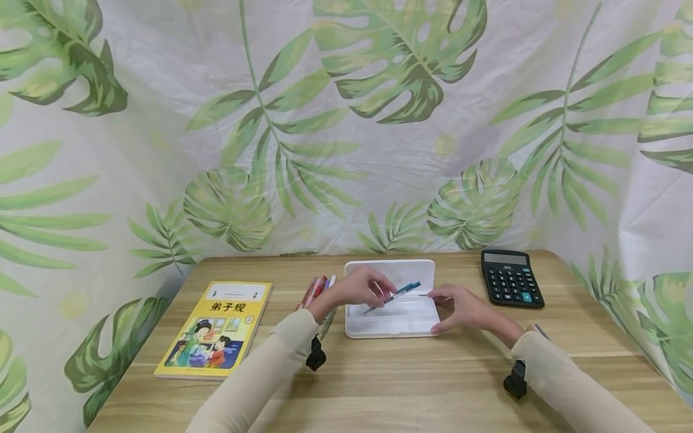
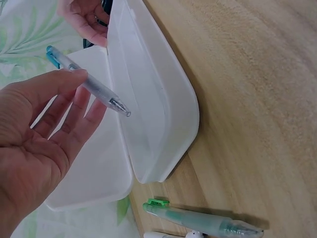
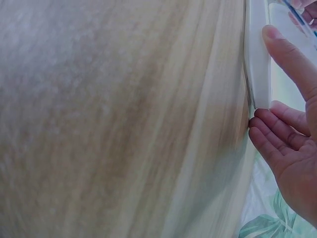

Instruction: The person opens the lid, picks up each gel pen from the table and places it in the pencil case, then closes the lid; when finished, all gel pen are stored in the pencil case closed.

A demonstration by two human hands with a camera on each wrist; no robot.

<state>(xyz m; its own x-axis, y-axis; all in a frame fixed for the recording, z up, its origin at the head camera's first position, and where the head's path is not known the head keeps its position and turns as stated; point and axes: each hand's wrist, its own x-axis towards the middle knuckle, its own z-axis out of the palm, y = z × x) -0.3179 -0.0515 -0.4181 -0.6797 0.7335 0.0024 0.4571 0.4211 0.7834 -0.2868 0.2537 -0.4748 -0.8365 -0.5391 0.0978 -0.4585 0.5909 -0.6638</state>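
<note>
A white pencil case [image 1: 379, 332] lies on the table with its lid [image 1: 403, 269] raised at the back. Over its tray, my left hand [image 1: 361, 288] pinches a pen [image 2: 101, 92] between thumb and fingers. This pen has a clear barrel and a teal clip, and it slants with its tip toward the lower left in the head view. At the case's right end, my right hand [image 1: 464, 308] holds it, thumb [image 3: 292, 62] on the front edge and the other fingers [image 3: 280, 131] round the far corner. No other pen shows in the visible part of the tray.
Several pens and markers [image 1: 310, 294] lie left of the case, partly behind my left forearm; a green-clipped pen [image 2: 198, 219] is among them. Further left is a yellow book [image 1: 224, 313]. A black calculator [image 1: 511, 279] sits at the back right, before a leaf-patterned cloth [image 1: 303, 132].
</note>
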